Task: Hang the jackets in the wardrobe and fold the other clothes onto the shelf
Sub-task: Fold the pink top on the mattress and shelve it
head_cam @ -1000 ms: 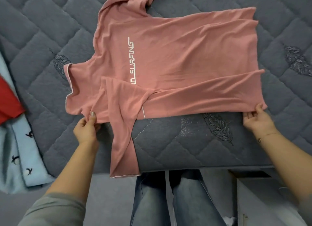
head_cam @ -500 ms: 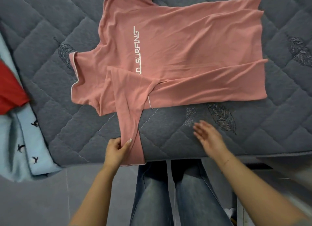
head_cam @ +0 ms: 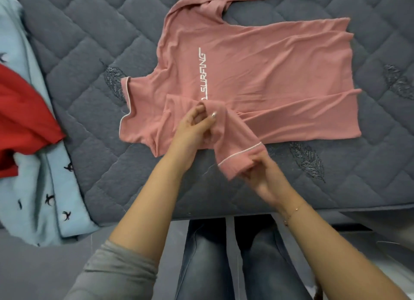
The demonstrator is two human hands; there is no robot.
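Head view: one pink shirt (head_cam: 268, 80) is spread on the grey quilted mattress (head_cam: 78, 41), near side folded in. Its near sleeve (head_cam: 233, 140) is held by both hands: left hand (head_cam: 197, 129) is curled round the sleeve's upper part, right hand (head_cam: 262, 174) pinches the cuff. Two garments at left edge: one red (head_cam: 22, 111), one light blue (head_cam: 40, 201).

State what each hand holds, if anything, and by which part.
Both hold the pink top by its near sleeve: the left hand grips it mid-sleeve, the right hand pinches the white-piped cuff.
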